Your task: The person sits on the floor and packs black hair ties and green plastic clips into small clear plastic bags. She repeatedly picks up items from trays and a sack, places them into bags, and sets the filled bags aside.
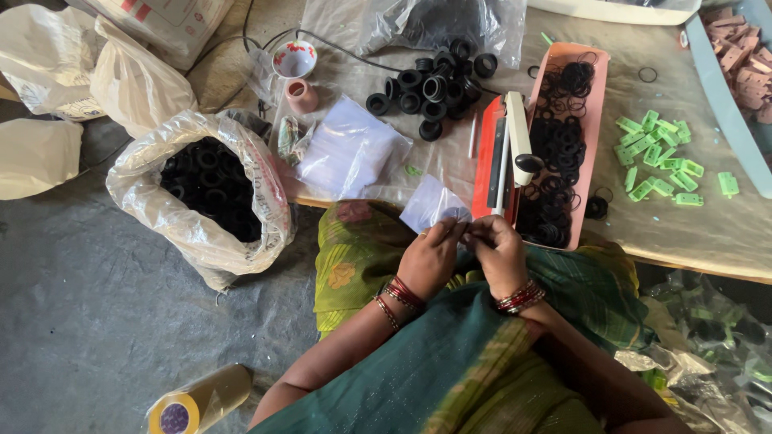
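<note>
You hold a small clear plastic pouch [435, 207] by its lower edge, with the fingertips of both your hands pinching it. It is thin, flat and almost see-through, standing up from your fingers, just above your lap and at the near edge of the low table.

One head-worn view looks steeply down, close over the lap and low table [708, 233]
</note>
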